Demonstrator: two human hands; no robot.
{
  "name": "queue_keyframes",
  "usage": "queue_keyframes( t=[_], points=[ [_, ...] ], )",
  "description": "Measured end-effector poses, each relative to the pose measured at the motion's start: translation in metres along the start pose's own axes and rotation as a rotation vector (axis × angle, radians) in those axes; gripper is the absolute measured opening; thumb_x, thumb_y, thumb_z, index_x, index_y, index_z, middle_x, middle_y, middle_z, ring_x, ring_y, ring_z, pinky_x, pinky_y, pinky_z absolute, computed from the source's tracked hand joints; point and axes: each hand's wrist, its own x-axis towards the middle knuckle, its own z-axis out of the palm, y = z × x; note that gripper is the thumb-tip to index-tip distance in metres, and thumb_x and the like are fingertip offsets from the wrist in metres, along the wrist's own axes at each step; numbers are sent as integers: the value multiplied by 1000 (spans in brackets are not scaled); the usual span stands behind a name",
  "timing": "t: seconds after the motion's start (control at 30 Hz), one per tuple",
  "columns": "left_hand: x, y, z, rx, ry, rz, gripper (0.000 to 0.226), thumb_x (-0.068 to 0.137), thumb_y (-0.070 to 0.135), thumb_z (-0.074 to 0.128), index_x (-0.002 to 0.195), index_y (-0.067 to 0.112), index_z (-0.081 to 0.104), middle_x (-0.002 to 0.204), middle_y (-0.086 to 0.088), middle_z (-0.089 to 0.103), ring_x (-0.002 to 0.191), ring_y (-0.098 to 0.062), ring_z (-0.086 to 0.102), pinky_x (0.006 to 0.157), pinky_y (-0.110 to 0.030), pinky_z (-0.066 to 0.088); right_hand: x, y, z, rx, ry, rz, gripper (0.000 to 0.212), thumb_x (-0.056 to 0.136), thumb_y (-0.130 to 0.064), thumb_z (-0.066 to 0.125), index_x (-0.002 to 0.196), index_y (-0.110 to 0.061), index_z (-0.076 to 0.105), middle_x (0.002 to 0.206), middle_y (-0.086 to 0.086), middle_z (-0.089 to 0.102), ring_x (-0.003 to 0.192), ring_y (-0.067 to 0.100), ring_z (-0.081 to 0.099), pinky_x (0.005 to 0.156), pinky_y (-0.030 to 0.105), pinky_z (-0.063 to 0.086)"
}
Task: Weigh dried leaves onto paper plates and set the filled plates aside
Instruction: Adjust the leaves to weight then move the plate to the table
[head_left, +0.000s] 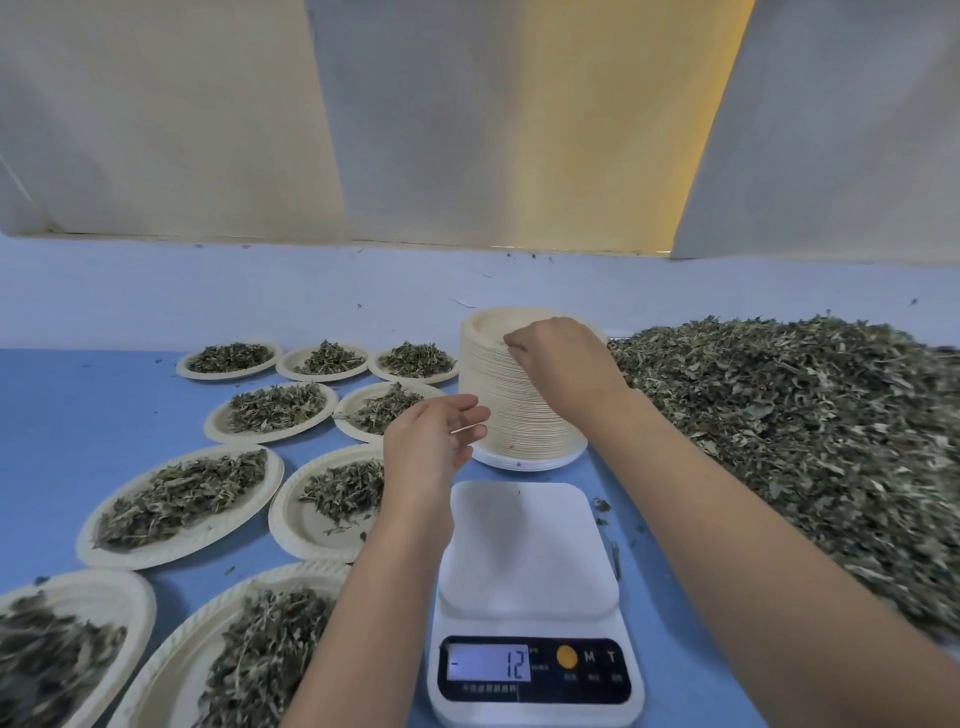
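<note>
Okay, scale (530, 571) display reads "- 12", buttons marked M and T. Plate stack (514, 410) stands just behind the scale. Right hand (561, 358) sits on top, fingers curled, pinching the top rim. Left hand (431, 441) is loosely spread beside the stack. Filled plates (156, 560) lie left and leaf pile (805, 415) right, on the blue bench (62, 415).
</note>
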Motion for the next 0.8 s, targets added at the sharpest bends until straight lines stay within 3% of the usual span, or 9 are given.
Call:
queue_keyframes(
  t=[0.1,0.27,0.4,0.5,0.6,0.67,0.8],
  points=[
    [-1,0,1,-1,-15,-5,20,90,7,48,87,11,67,68,4,72,60,-7,63,64,-20,46,0,-1,-1,7,-14,12,19,95,-3,43,85,-7,59,85,12,60,82,29,53,66,33,38],
    [-3,-1,3,3,-35,-20,21,90,6,46,89,9,67,72,2,71,63,-9,63,64,-20,46,2,-3,4,4,21,-11,23,93,2,42,100,-4,63,94,13,62,94,29,55,71,34,41],
    [-4,-2,3,-18,-58,-55,21,91,6,46,88,9,67,73,1,72,64,-10,63,66,-20,47,1,0,10,15,164,-15,36,89,11,39,117,-3,57,108,14,58,107,29,45,73,28,28],
    [-4,-3,2,-59,-61,-83,20,91,7,47,89,8,67,74,-1,73,66,-11,65,67,-21,48,-5,-2,5,76,323,-54,39,86,14,46,121,3,59,110,19,62,108,34,52,80,35,36],
    [-2,2,1,-87,-10,-41,18,94,13,48,91,11,65,79,-2,71,62,-11,64,64,-21,50,-20,-14,0,185,494,-191,32,73,19,60,104,10,67,91,23,68,88,39,63,69,41,51],
    [-1,11,-2,-143,24,9,18,97,21,50,88,11,62,77,-4,69,58,-12,61,59,-22,49,-40,-23,0,223,540,-272,32,69,19,65,100,11,68,88,21,68,83,38,65,69,42,56],
    [-3,30,-24,30,156,170,17,91,27,62,81,13,64,58,1,61,45,-9,51,52,-22,46,-89,-35,3,217,551,-421,30,74,17,65,102,8,69,93,18,68,85,33,66,89,43,52]
  ],
)
